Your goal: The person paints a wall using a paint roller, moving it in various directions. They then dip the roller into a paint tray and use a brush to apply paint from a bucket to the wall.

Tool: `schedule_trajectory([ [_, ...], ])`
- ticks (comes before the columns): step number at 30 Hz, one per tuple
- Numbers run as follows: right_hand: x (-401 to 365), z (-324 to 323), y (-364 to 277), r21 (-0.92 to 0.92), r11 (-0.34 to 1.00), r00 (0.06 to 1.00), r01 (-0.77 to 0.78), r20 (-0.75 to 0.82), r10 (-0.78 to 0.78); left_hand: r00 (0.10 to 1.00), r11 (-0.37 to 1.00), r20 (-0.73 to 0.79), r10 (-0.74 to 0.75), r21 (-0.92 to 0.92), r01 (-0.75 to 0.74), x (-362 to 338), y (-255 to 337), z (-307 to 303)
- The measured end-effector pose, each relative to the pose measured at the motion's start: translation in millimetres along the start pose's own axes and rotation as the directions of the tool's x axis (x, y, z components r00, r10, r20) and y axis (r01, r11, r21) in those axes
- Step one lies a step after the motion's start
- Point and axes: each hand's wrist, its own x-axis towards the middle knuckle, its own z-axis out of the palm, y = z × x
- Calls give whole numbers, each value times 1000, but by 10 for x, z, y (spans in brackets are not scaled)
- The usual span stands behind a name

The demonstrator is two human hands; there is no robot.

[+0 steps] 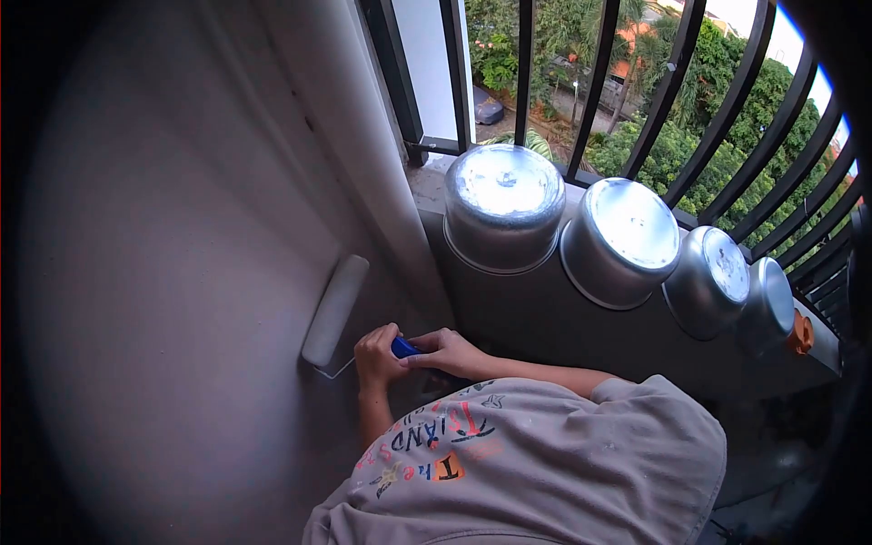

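A paint roller point(335, 312) with a pale sleeve lies against the grey wall point(182, 300), tilted, its wire frame showing at the lower end. Its blue handle point(404, 348) is partly hidden by my fingers. My left hand point(378, 356) is closed around the handle, close to the wall. From the other side, my right hand point(447, 354) wraps the same handle, with the thumb along it. The two hands are side by side, just in front of my printed grey shirt point(545, 454).
Several upturned metal pots point(507, 209) stand in a row on the ledge to the right, below black railing bars point(595, 91). An orange object point(800, 333) sits at the row's far end. A rounded vertical pipe or column point(363, 136) runs beside the wall. Trees show outside.
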Motion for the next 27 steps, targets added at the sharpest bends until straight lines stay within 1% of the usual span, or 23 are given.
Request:
schedule_trajectory([
  [2,27,26,60,-215,976,999,20,-20,-25,998,997,51,-27,-69,30,-65,-64,68],
  [3,42,39,79,-214,977,1000,16,-20,-21,998,997,53,-29,-71,33,-100,-100,105],
  [5,65,78,109,-348,934,996,80,-17,-92,996,993,43,-77,-86,80,-165,-159,144],
  [6,80,82,128,-345,936,996,76,-18,-87,996,993,47,-79,-87,83,-156,-155,125],
  [8,70,93,195,-337,930,984,148,-43,-172,996,994,30,-80,-68,82,-179,-120,90],
  [9,66,96,203,-335,931,985,145,-40,-168,996,994,32,-85,-69,87,-174,-112,77],
  [11,64,73,203,-247,960,989,131,-35,-144,998,996,17,-67,-58,68,-148,-93,64],
  [14,30,39,169,-223,970,995,93,-8,-98,998,996,14,-62,-60,62,-134,-50,44],
  [18,17,44,174,-230,968,995,97,-15,-103,998,997,17,-64,-45,65,-146,-8,4],
  [20,82,32,308,-185,970,988,158,26,-155,997,997,43,-71,-31,73,-187,-10,-16],
  [21,85,23,287,-195,966,985,171,52,-163,996,996,22,-87,-16,87,-189,2,-39],
  [23,51,9,193,-191,974,988,118,117,-97,996,994,17,-91,-52,92,-217,60,-108],
  [24,26,3,132,-132,989,987,70,155,-49,996,994,10,-92,-55,92,-232,76,-138],
  [25,2,12,93,-57,995,979,77,191,-65,994,993,21,-104,-59,105,-257,92,-171],
  [27,6,-3,91,-39,999,973,30,230,-20,990,993,82,-115,-27,118,-293,147,-260],
])
